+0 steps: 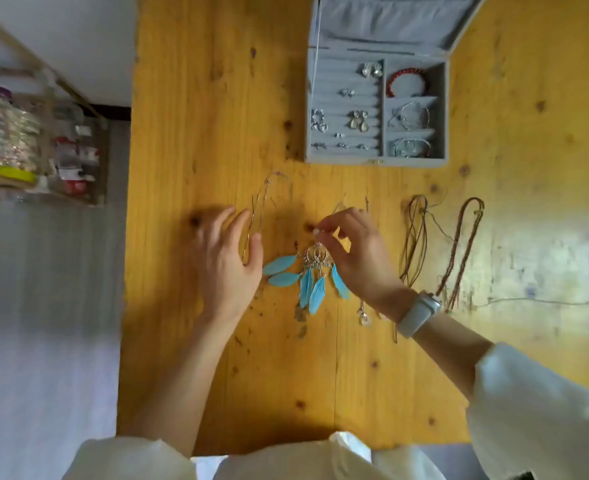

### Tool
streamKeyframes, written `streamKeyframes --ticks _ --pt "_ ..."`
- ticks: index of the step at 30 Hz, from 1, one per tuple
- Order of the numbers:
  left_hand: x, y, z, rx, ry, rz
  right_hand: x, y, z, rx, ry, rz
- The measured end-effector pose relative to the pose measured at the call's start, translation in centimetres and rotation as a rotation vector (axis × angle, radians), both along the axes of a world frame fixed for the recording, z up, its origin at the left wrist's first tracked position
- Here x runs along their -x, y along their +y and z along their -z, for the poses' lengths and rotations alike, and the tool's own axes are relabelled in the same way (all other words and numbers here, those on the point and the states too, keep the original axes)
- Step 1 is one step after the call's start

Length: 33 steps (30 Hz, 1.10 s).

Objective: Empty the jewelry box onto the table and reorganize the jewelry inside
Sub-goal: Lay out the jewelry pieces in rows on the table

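Head view: your right hand (352, 252) pinches the top of the feather earrings (308, 275), feathers trailing toward you; left hand (225, 263) lies open beside them, jewelry box (376, 161) beyond on counter (189, 116)

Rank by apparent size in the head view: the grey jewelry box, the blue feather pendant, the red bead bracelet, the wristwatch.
1. Grey jewelry box
2. Blue feather pendant
3. Wristwatch and red bead bracelet: look alike; the watch is nearer the camera, so unranked.

You will find no legible text, label, brand, number or sign anywhere here: the packets on the shelf (74, 161) at the left are too blurred to read.
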<state>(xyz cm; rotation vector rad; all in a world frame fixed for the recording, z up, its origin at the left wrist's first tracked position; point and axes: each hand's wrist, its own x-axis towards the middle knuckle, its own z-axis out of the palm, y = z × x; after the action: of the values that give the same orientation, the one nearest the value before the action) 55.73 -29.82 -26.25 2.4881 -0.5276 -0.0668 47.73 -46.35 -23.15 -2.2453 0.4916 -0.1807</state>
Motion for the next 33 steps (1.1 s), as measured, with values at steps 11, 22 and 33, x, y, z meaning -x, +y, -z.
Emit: streamKeyframes --ticks 11,22,33 --pt "11.4 8.7 1.3 -0.23 0.065 -0.141 8.8 9.2 2.9 0.071 0.213 -0.27" --pt "11.1 8.3 0.9 -0.2 0.087 -0.206 9.0 9.0 2.7 0.052 0.197 -0.281" --pt "8.1 5.1 -0.1 -0.112 0.09 -0.178 8.3 6.2 1.9 0.017 0.201 -0.43"
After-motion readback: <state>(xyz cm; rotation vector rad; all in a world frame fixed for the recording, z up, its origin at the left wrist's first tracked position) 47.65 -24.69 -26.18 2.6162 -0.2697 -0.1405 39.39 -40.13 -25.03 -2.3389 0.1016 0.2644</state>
